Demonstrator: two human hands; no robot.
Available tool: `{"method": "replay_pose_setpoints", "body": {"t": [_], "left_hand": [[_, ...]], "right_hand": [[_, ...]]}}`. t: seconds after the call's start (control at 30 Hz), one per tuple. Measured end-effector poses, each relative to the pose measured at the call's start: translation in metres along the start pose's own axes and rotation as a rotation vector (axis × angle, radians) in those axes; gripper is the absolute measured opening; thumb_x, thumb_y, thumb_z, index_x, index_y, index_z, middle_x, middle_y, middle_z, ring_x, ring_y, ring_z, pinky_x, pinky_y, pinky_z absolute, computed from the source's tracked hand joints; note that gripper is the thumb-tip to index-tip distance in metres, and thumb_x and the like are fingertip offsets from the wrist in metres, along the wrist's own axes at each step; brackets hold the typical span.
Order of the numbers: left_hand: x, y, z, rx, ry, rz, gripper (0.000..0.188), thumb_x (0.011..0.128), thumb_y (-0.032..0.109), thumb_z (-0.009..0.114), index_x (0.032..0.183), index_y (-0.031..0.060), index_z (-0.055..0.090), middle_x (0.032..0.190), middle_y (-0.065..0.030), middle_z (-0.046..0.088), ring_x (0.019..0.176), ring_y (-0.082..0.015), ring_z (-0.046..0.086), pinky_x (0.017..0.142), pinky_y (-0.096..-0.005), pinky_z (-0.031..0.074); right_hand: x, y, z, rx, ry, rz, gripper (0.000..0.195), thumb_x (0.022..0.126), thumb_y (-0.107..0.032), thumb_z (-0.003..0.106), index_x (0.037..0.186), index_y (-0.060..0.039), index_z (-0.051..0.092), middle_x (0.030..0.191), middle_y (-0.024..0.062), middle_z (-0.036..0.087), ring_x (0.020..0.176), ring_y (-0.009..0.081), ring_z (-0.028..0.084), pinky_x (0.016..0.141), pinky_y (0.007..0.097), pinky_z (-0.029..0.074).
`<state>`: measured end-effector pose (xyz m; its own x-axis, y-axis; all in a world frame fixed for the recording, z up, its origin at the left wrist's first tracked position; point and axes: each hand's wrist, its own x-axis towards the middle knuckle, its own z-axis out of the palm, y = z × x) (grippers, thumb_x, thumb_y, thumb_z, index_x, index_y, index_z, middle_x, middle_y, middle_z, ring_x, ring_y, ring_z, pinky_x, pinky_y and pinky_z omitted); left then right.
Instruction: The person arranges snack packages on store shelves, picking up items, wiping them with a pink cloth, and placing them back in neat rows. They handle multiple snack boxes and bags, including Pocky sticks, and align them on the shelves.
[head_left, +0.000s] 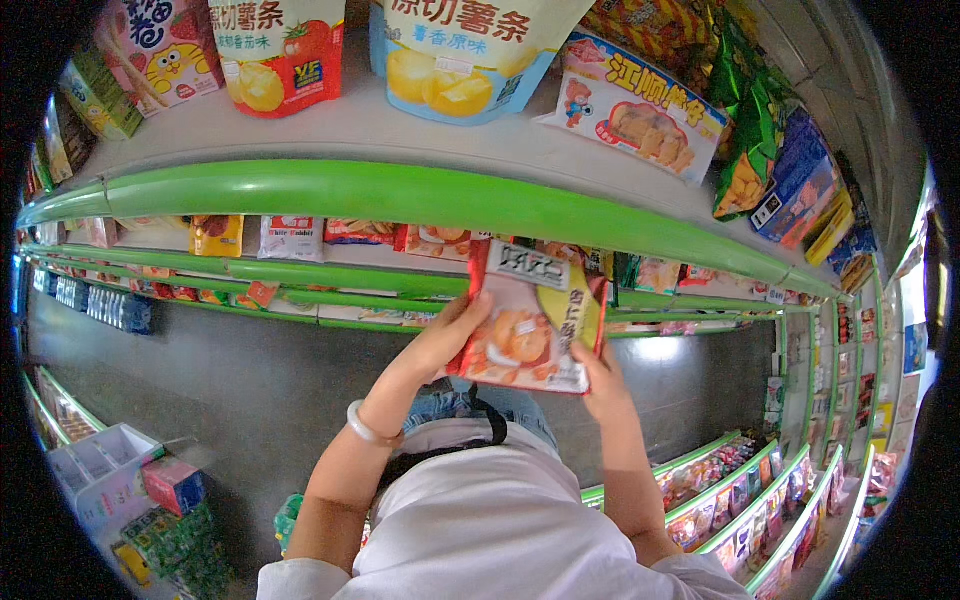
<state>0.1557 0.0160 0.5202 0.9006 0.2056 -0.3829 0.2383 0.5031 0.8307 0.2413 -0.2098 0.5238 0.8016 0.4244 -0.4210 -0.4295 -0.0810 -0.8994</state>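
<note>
Both of my hands hold a red, pink and yellow snack packet (525, 330) in front of my body, tilted slightly, with pictures of round biscuits and some writing on its face. On its left edge is my left hand (457, 326), the thumb lying over the front. At the lower right edge my right hand (602, 375) grips it, thumb on the front; the fingers behind are mostly hidden. Just beyond the packet runs the green front edge of a shelf (360, 191), with similar red packets (439, 241) and a White Rabbit bag (292, 238) on the shelf below.
Blue and red pouches (457, 82) and a bear biscuit packet (637, 109) stand on the upper shelf. Stocked racks (720, 487) rise at the lower right. A white divided bin (105, 465) and a red box (172, 484) lie at the lower left, beside the dark floor (247, 375).
</note>
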Motion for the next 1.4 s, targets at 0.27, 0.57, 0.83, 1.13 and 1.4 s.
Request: {"method": "replay_pose_setpoints", "body": {"t": [0.27,0.57,0.83,1.13,1.4], "left_hand": [[0.077,-0.062,0.024,0.126,0.177,0.069,0.058,0.078,0.042,0.059,0.11,-0.0023,0.039,0.07,-0.0104,0.059,0.054,-0.0165,0.056,0.048,-0.0288,0.045],[0.103,-0.077,0.052,0.456,0.378,0.246,0.074,0.075,0.043,0.06,0.123,-0.0024,0.026,0.057,-0.0136,0.056,0.048,-0.031,0.056,0.048,-0.0389,0.045],[0.109,-0.076,0.059,0.151,0.409,0.26,0.048,0.07,0.033,0.063,0.098,-0.0028,0.048,0.074,-0.0171,0.061,0.062,-0.026,0.061,0.057,-0.035,0.047],[0.063,-0.072,0.041,0.161,0.072,0.016,0.056,0.068,0.024,0.065,0.111,-0.005,0.044,0.075,-0.0139,0.06,0.059,-0.0174,0.063,0.044,-0.0275,0.047],[0.025,-0.055,0.025,0.241,-0.028,-0.13,0.061,0.071,0.025,0.066,0.117,-0.0044,0.04,0.076,-0.0132,0.061,0.059,-0.0171,0.062,0.04,-0.026,0.046]], "right_hand": [[0.115,-0.069,-0.08,0.106,0.203,-0.106,0.052,0.078,-0.026,0.061,0.125,-0.0142,0.041,0.125,0.0054,0.041,0.113,0.0219,0.041,0.086,0.0396,0.042],[0.274,-0.083,-0.12,-0.024,0.254,-0.018,0.051,0.079,-0.027,0.06,0.125,-0.0132,0.04,0.125,0.006,0.04,0.114,0.0215,0.04,0.086,0.0378,0.04],[0.31,-0.081,-0.114,-0.076,0.265,-0.003,0.051,0.08,-0.027,0.059,0.125,-0.0122,0.04,0.126,0.0065,0.04,0.114,0.0211,0.039,0.087,0.0362,0.039],[0.318,-0.081,-0.104,-0.114,0.275,-0.02,0.05,0.081,-0.028,0.058,0.125,-0.0111,0.039,0.126,0.0071,0.039,0.115,0.0207,0.038,0.087,0.0344,0.037],[0.314,-0.076,-0.1,-0.102,0.32,-0.056,0.05,0.082,-0.028,0.057,0.125,-0.0102,0.039,0.127,0.0076,0.039,0.116,0.0203,0.036,0.088,0.0327,0.036]]}}
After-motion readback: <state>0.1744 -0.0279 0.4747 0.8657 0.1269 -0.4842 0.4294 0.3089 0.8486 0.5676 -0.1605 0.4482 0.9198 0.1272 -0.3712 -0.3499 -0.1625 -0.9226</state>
